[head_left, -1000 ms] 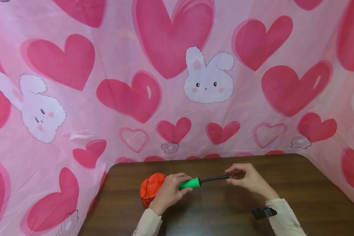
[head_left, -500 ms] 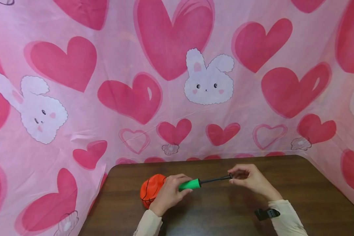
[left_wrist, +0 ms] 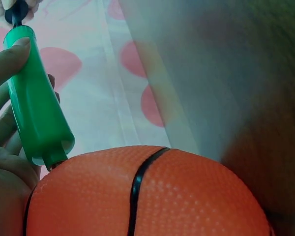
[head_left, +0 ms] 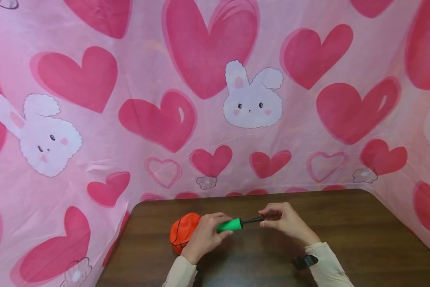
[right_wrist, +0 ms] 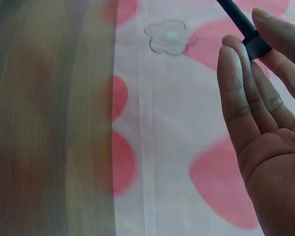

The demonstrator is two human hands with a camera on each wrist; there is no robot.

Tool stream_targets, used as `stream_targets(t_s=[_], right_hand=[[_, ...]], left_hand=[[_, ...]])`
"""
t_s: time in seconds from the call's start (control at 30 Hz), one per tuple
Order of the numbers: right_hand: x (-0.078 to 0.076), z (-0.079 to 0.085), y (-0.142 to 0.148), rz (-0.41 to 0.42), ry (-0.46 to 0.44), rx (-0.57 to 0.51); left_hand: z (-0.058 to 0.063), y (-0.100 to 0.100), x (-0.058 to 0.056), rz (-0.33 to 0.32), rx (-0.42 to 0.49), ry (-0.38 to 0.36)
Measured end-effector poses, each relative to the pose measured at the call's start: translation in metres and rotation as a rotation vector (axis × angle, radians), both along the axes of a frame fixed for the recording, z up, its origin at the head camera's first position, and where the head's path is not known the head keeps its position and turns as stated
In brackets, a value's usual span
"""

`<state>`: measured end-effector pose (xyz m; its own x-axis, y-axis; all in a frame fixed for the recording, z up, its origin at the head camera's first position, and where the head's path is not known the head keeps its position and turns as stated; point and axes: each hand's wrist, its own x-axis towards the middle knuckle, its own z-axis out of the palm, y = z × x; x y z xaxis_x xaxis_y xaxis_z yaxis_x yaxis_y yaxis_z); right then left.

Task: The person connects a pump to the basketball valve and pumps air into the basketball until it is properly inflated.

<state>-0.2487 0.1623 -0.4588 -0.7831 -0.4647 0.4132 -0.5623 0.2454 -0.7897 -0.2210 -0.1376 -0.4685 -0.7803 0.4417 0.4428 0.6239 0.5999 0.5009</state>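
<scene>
My left hand [head_left: 205, 236] grips the green barrel of a small hand pump [head_left: 232, 225], held sideways over the table. In the left wrist view the pump's narrow end meets an orange toy basketball [left_wrist: 201, 191] with black seams. The ball [head_left: 181, 234] looks slack and dented in the head view, partly behind the left hand. From the barrel's other end a black plunger rod sticks out to the right, part of its length showing. My right hand [head_left: 288, 222] pinches the black end knob [right_wrist: 257, 46] of that rod between thumb and fingertips.
Both hands work above a dark brown wooden table [head_left: 258, 263] with rounded far corners. A pink cloth [head_left: 215, 131] printed with hearts and rabbits hangs behind and at both sides. A black strap device [head_left: 304, 262] is on the right wrist.
The right hand first drew the rod slightly further out to the right, then moved left, pushing it into the barrel. The left hand and ball have stayed nearly in place.
</scene>
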Motion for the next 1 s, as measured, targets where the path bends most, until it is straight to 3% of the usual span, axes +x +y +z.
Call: stream_targets(t_s=[0.37, 1.0], right_hand=[[0.001, -0.011, -0.034, 0.039, -0.029, 0.009], [0.003, -0.001, -0.029, 0.034, 0.024, 0.057]], left_hand=[[-0.001, 0.0, 0.002, 0.01, -0.014, -0.026], [0.001, -0.005, -0.001, -0.028, 0.009, 0.002]])
